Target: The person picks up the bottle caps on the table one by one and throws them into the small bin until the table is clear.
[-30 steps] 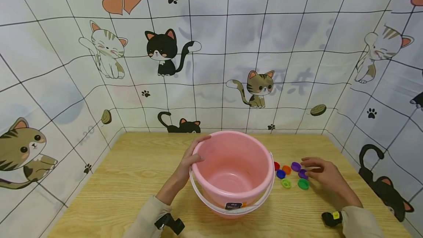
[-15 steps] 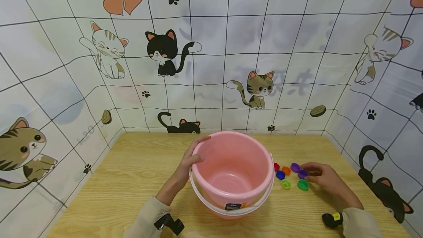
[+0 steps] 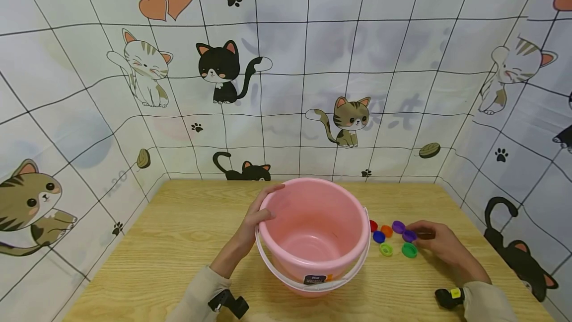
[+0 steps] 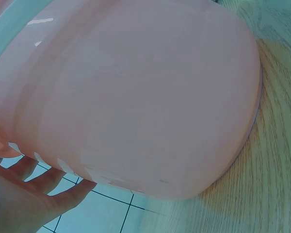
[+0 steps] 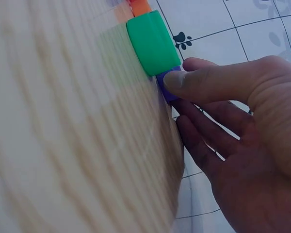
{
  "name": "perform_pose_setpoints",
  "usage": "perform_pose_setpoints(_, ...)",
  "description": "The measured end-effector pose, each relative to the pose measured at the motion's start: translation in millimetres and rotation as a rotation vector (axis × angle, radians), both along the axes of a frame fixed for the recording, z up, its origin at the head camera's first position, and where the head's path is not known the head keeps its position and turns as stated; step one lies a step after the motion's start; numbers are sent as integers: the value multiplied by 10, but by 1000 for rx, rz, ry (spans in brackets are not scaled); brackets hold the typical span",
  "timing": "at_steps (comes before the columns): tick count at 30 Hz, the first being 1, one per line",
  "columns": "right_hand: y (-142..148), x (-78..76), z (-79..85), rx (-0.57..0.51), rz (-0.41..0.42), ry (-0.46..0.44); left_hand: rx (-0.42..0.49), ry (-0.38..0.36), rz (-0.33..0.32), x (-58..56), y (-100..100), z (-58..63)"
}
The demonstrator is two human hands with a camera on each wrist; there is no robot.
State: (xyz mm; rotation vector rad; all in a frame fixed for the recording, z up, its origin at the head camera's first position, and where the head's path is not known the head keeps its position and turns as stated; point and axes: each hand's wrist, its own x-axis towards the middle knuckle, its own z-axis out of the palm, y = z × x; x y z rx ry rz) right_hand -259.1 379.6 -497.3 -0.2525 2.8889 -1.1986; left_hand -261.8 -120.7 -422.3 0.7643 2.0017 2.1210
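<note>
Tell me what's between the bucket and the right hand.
In the head view, small coloured pieces lie on the table between the bucket and right hand, purple nearest the hand.

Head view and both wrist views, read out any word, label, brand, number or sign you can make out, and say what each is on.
None can be read.
Dark label on the pink bucket: print too small and blurred.
Yellow tag on the black device by the right sleeve: too small.
Faint grey marks on the patterned wall covering: too blurred.
</note>
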Motion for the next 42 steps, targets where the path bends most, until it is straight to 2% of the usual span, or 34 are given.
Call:
perform_pose_setpoints(12,0,-36,-26,5,6,49,8,8,-15,-11,9,5)
perform_pose_setpoints(20,-7,-24,-1,-10,-24,27,5,7,-7,-11,15,14)
perform_pose_setpoints(29,11,-3,28,-29,6,12,-2,8,-7,-8,10,19)
perform_pose_setpoints(42,-2,11,98,70,-23,27,2,3,-7,0,-1,9)
